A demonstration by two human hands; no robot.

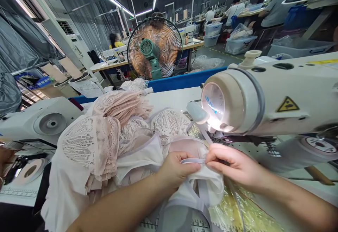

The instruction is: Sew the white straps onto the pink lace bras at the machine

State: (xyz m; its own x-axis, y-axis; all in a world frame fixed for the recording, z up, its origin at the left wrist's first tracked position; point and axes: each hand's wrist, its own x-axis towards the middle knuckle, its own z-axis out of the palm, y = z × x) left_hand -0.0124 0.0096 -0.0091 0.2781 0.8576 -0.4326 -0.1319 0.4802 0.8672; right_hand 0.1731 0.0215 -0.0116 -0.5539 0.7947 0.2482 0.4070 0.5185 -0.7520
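Note:
Between my two hands a white bra point(211, 181) is stretched along its edge, where a narrow pale elastic band point(194, 160) runs. My left hand point(175, 168) pinches the band between thumb and fingers. On the other side my right hand point(224, 160) closes on the same edge, fingertips pressed together. A pale pink inner cup shows behind the hands. Just above and to the right is the lit head of a white sewing machine point(245, 98); its needle area is hidden. Lace bra cups point(170, 123) lie touching the held piece on its far side.
A stack of pink and white lace bra pieces point(87, 140) covers the left of the table. Another machine point(44, 119) stands further left, near a tape roll point(30, 171). Behind the table are a large fan point(154, 47), plastic bins point(240, 43) and people at other machines.

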